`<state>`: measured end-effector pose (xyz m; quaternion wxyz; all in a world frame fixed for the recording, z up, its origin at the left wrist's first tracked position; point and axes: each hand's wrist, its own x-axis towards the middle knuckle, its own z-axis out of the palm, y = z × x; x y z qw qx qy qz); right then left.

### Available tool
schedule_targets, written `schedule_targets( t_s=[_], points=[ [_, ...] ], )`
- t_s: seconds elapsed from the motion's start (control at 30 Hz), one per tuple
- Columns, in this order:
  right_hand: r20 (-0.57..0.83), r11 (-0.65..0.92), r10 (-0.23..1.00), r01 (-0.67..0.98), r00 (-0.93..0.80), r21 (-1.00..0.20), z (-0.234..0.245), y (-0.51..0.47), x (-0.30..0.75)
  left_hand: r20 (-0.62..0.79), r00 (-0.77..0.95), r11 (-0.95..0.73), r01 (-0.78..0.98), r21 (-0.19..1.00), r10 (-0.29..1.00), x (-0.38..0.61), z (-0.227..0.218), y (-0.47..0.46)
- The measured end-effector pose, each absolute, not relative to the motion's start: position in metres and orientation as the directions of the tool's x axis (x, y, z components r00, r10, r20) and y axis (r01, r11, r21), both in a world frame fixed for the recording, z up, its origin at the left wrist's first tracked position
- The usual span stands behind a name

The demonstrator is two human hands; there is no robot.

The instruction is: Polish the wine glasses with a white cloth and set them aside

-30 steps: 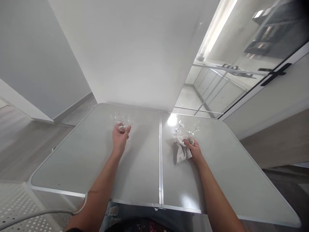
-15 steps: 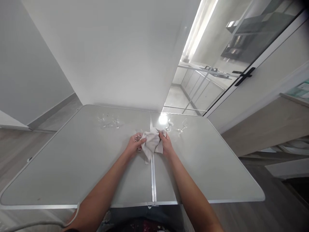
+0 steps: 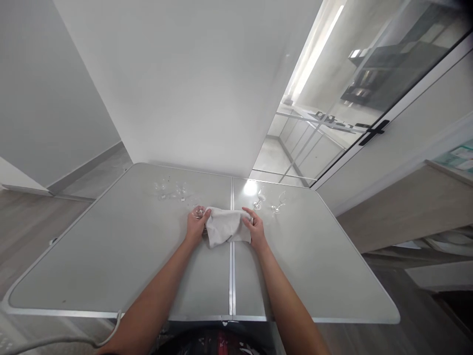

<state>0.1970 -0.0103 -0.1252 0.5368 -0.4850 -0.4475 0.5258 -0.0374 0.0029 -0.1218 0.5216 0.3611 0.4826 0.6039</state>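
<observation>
A pale grey-white cloth (image 3: pixel 225 228) is stretched between my hands above the middle of the table. My left hand (image 3: pixel 194 224) closes around a clear wine glass (image 3: pixel 198 212), its thumb pressing the cloth's left corner; the glass is see-through and partly covered, so its full shape is hard to make out. At the cloth's right end, my right hand (image 3: pixel 255 228) grips the fabric between thumb and fingers. Just beyond that hand lie a clear stemmed glass (image 3: pixel 257 203) and another stemmed glass (image 3: pixel 276 208), both on their sides.
More clear glassware (image 3: pixel 182 192) lies at the far left of the grey table (image 3: pixel 111 256). A metal seam (image 3: pixel 232 281) runs front to back through the tabletop. Behind stands a white wall (image 3: pixel 192 98); a glass door with a black handle (image 3: pixel 374 133) is at right.
The bunched cloth has been spread out wider and flatter. My left hand has shifted left with the glass, and my right hand has loosened its fingers somewhat at the cloth's end.
</observation>
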Motion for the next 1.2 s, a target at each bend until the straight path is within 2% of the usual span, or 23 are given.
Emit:
schedule_targets(
  t_s=[0.07, 0.13, 0.23, 0.3, 0.37, 0.4, 0.47, 0.53, 0.63, 0.7, 0.77, 0.83, 0.9, 0.97, 1.07, 1.13, 1.2],
  points=[
    [0.046, 0.043, 0.996, 0.038, 0.081, -0.998, -0.122, -0.01, 0.196, -0.088, -0.212, 0.026, -0.279, 0.96, 0.973, -0.037, -0.123, 0.004],
    [0.142, 0.108, 0.985, 0.296, 0.096, -0.949, -0.114, -0.009, 0.198, -0.102, -0.208, 0.04, -0.282, 0.959, 0.973, -0.037, -0.123, 0.004],
    [0.285, 0.21, 0.959, 0.631, 0.017, -0.747, -0.091, -0.01, 0.206, -0.099, -0.193, 0.043, -0.278, 0.96, 0.976, -0.035, -0.125, 0.006],
    [0.385, 0.297, 0.922, 0.718, -0.044, -0.629, -0.075, -0.012, 0.214, -0.089, -0.23, 0.024, -0.27, 0.963, 0.969, -0.035, -0.125, 0.007],
    [0.434, 0.366, 0.897, 0.692, -0.085, -0.622, -0.063, -0.015, 0.222, -0.072, -0.287, 0.013, -0.203, 0.979, 0.955, -0.037, -0.125, 0.009],
    [0.418, 0.37, 0.905, 0.637, -0.082, -0.677, -0.06, -0.017, 0.226, -0.058, -0.309, 0.014, -0.143, 0.99, 0.949, -0.038, -0.124, 0.009],
    [0.286, 0.257, 0.958, 0.45, -0.003, -0.855, -0.058, -0.02, 0.23, -0.009, -0.339, 0.01, 0.001, 1.0, 0.941, -0.04, -0.122, 0.008],
    [0.058, 0.039, 0.995, 0.221, 0.081, -0.975, -0.058, -0.022, 0.23, 0.044, -0.318, -0.014, 0.096, 0.995, 0.947, -0.038, -0.117, 0.005],
    [-0.189, -0.19, 0.982, 0.011, 0.021, -0.982, -0.051, -0.025, 0.224, 0.036, -0.077, -0.032, 0.047, 0.998, 0.996, -0.027, -0.107, -0.003],
    [-0.257, -0.262, 0.962, -0.05, -0.095, -0.964, -0.042, -0.026, 0.219, -0.004, 0.171, 0.01, -0.038, 0.999, 0.985, -0.017, -0.101, -0.01],
    [-0.297, -0.314, 0.938, -0.08, -0.179, -0.946, -0.034, -0.026, 0.217, -0.025, 0.348, 0.05, -0.061, 0.997, 0.937, -0.01, -0.097, -0.016],
    [-0.331, -0.349, 0.924, -0.07, -0.194, -0.934, -0.03, -0.024, 0.22, -0.023, 0.377, 0.032, -0.017, 0.999, 0.926, -0.008, -0.095, -0.018],
    [-0.375, -0.392, 0.903, -0.045, -0.208, -0.919, -0.032, -0.023, 0.226, 0.016, 0.294, -0.039, 0.073, 0.997, 0.956, -0.011, -0.092, -0.016],
    [-0.367, -0.382, 0.914, -0.065, -0.174, -0.922, -0.039, -0.023, 0.23, 0.08, 0.217, -0.131, 0.231, 0.964, 0.973, -0.018, -0.086, -0.009],
    [-0.179, -0.169, 0.977, -0.085, 0.119, -0.982, -0.05, -0.025, 0.222, 0.096, 0.296, -0.235, 0.482, 0.844, 0.95, -0.027, -0.068, 0.003],
    [-0.004, -0.013, 0.96, 0.033, 0.281, -0.999, -0.054, -0.027, 0.211, 0.036, 0.442, -0.291, 0.527, 0.798, 0.897, -0.028, -0.051, 0.011],
    [0.119, 0.069, 0.956, 0.19, 0.266, -0.979, -0.052, -0.028, 0.201, -0.014, 0.561, -0.323, 0.497, 0.805, 0.828, -0.025, -0.032, 0.021]
  ],
)
